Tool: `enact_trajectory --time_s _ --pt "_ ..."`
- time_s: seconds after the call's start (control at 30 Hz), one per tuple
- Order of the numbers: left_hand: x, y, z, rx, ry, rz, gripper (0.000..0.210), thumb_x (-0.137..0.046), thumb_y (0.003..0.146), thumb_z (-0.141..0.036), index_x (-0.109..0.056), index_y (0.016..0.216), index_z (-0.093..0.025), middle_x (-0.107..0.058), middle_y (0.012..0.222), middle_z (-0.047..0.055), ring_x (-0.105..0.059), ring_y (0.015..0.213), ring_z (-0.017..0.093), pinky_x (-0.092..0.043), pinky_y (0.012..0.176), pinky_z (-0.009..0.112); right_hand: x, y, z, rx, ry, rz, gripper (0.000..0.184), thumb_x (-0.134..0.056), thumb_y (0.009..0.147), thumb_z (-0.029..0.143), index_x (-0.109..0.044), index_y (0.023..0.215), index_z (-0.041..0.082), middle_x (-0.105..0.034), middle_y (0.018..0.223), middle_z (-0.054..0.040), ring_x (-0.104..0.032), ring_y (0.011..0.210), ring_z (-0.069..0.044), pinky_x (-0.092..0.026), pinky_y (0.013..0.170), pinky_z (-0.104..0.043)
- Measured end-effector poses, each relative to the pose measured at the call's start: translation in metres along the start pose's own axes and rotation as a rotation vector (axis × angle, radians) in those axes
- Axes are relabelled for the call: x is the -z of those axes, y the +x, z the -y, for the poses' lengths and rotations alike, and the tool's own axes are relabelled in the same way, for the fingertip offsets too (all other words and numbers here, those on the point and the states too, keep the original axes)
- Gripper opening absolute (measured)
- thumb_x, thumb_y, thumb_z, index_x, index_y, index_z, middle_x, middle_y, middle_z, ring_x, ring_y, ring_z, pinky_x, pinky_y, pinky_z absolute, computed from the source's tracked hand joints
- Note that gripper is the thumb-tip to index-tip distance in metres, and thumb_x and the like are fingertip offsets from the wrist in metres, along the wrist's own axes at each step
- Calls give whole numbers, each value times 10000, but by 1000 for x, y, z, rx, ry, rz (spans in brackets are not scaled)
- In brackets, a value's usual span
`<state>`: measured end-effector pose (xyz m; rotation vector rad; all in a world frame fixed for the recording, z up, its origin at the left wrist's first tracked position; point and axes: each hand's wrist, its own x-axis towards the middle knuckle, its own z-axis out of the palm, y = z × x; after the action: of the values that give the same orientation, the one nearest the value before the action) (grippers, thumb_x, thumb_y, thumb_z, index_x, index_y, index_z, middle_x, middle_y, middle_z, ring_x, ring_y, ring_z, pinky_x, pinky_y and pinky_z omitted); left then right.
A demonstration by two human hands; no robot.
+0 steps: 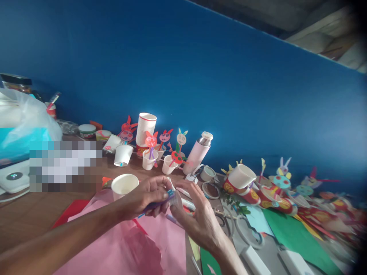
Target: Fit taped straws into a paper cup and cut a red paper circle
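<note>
Both hands busy on a little blue and purple piece, right over the pink paper

Looks like the fiddly assembly bit: the left hand [146,196] has its fingers pinched shut on a small blue-purple strip [164,199], held just above the pink paper [126,244] and just right of the empty white cup [124,185]. The right hand [197,214] is touching the strip's end, fingers loosely spread, not clamped on anything I can make out. I'd guess the next move needs a careful 2-handed fold or stick. Finished bunny cups [150,152] and a pink flask [197,152] stand behind the white cup by the blue wall.
</note>
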<state>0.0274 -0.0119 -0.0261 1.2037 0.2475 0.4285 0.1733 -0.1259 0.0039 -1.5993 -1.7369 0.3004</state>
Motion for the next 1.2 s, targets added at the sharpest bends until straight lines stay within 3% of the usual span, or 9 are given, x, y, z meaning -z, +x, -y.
enact_trajectory --time_s 0.17,0.27,0.53,0.77,0.9,1.03,1.1,1.2 --pt "1 -1 -3 66 -53 17 262 -640 732 -351 -454 837 -201 -609 504 -33 -355 304 28 -211 309 122 4 0 -8 -13 152 163 525 -630 788 305 -445 1276 243 -536 1262 -72 -495 1166 -237 -410 956 -377" --pt "4 0 -2 109 -81 54 229 -617 746 -328 -436 810 -204 -602 487 -39 -328 292 29 -196 302 129 2 2 -10 -58 199 230 479 -632 786 252 -479 1240 243 -599 1163 -43 -558 1062 -199 -432 910 -334" --pt "6 1 4 88 -119 149 143 -595 744 -246 -483 806 -183 -598 486 -47 -316 283 25 -179 301 148 -1 3 -3 -191 38 164 340 -630 752 261 -551 1082 241 -651 940 -4 -605 864 -187 -466 762 -307" --pt "9 2 7 110 -99 180 163 -625 727 -276 -519 771 -160 -567 443 -52 -332 277 29 -181 297 147 -7 4 2 -194 -135 87 264 -592 752 318 -579 994 215 -668 894 -37 -625 811 -230 -458 719 -349" --pt "12 3 7 118 -89 185 184 -637 729 -292 -517 764 -157 -568 439 -50 -334 271 29 -197 294 146 -9 2 -1 -159 -158 67 230 -585 761 301 -568 978 227 -660 876 -20 -619 827 -230 -452 756 -370" --pt "11 2 5 118 -93 208 195 -637 739 -292 -495 800 -173 -591 469 -47 -336 270 26 -201 291 139 -5 -1 -3 -106 -8 160 440 -628 756 272 -491 1174 285 -614 1101 -4 -569 1026 -214 -437 874 -362" --pt "10 2 2 123 -90 211 221 -642 747 -299 -514 864 -162 -591 469 -44 -351 273 27 -210 292 137 -3 -1 -2 -40 42 163 514 -629 762 234 -448 1237 311 -570 1193 5 -522 1104 -197 -419 914 -343" --pt "11 2 -1 181 -89 230 391 -662 733 -311 -522 1052 -131 -605 491 -30 -401 293 42 -241 289 131 -1 -1 0 109 21 105 461 -597 787 151 -488 1207 307 -567 1207 15 -492 1128 -174 -371 958 -332"
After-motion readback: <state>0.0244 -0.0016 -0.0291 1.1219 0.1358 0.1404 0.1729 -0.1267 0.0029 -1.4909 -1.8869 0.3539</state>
